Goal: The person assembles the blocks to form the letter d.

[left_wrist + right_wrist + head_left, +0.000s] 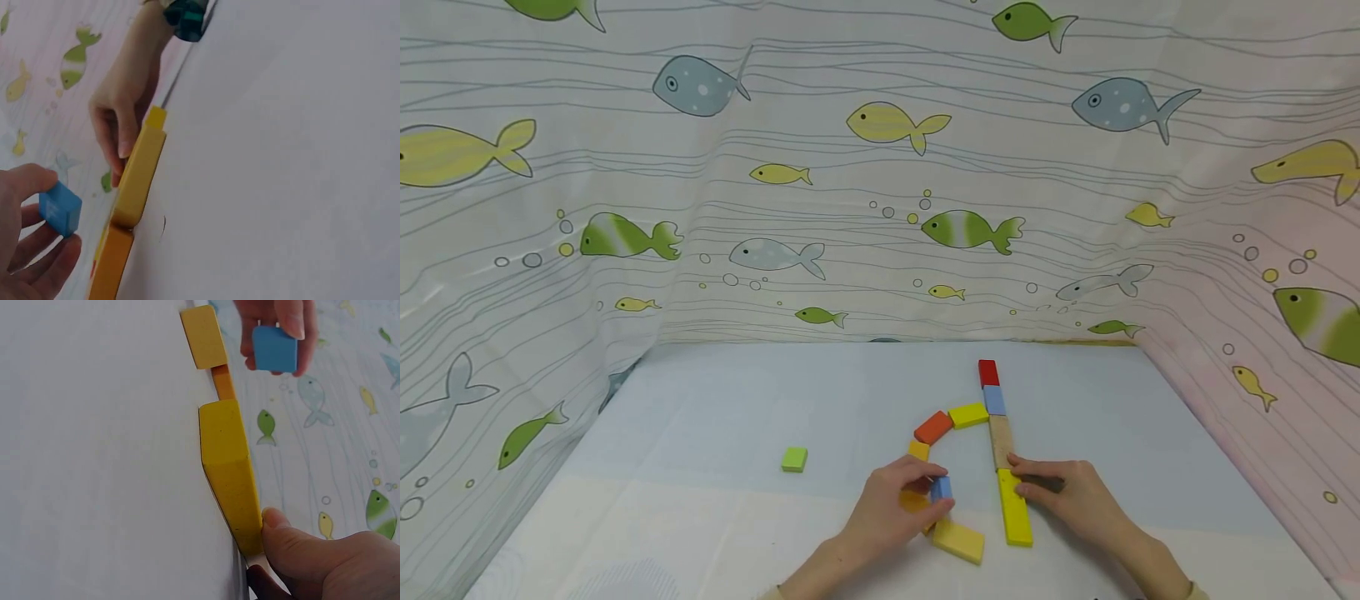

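My left hand (891, 500) pinches a small blue block (60, 209) between thumb and fingertips, raised off the table in both wrist views. Below and beside it runs a curved row: a yellow block (968, 416), a red-orange block (933, 428), orange blocks (919, 451) partly hidden by the hand, and a pale yellow block (958, 542). Fingertips of my right hand (1075, 492) touch the long yellow block (1015, 512) and the plain wood block (1002, 442) where they meet, from the right side. Beyond the wood block lie a flat blue block (993, 400) and a dark red block (988, 372).
A lone green block (794, 459) lies left of the rows on the white table (700, 400). Fish-patterned cloth (850, 233) hangs behind the table and along both sides.
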### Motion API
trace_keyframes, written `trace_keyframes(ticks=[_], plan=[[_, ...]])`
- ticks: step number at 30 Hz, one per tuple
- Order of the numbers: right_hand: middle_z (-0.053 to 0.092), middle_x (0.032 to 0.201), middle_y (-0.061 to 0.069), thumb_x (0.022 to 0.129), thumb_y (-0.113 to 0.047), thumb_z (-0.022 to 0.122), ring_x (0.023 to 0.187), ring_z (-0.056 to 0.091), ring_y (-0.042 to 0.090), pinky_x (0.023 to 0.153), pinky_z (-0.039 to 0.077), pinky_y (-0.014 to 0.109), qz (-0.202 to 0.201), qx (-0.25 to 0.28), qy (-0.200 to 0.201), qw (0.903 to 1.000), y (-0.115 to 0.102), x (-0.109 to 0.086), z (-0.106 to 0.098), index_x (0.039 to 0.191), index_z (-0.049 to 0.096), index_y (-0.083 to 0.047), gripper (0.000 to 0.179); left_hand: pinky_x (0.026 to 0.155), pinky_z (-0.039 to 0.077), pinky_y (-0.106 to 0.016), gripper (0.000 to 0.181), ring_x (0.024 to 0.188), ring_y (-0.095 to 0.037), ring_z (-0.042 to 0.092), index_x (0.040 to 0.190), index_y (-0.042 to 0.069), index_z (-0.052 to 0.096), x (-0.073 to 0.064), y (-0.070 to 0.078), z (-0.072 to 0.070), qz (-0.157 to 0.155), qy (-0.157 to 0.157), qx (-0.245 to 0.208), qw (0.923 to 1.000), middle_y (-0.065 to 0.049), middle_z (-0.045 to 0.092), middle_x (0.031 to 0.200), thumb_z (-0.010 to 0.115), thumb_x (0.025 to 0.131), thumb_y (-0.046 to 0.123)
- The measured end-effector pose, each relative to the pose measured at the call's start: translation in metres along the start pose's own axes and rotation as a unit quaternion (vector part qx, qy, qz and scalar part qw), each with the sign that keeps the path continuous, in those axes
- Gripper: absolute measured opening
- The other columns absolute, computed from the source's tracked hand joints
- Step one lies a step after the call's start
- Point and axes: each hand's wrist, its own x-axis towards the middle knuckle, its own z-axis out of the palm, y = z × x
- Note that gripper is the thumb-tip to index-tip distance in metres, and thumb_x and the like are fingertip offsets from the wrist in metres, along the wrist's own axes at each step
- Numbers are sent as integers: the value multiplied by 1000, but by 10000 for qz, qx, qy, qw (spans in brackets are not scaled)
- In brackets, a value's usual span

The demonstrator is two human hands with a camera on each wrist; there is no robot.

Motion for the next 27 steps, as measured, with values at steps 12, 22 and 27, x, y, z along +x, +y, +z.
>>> trace_keyframes(ticks=[12,22,27], plan=[[70,122,-16,84,-33,79,118,65,17,98,54,43,-49,-26,17,10000,1,0,1,120,74,-23,37,85,57,-20,35,90,-3,64,119,11,69,0,6,11,69,-552,-217,9982,11,69,104,73,91,32],[70,120,-17,84,-36,78,118,65,18,99,52,45,-9,-6,51,10000,1,-1,0,119,75,-24,37,81,57,-16,22,88,2,66,109,9,71,2,10,22,845,-888,-188,9923,4,68,101,72,93,24],[70,120,-18,85,-37,78,119,65,18,100,52,46,-37,-26,65,10000,1,-1,0,119,75,-25,37,82,57,-17,23,90,4,66,110,6,70,2,12,26,880,-969,-362,9907,-1,70,104,72,93,20]])
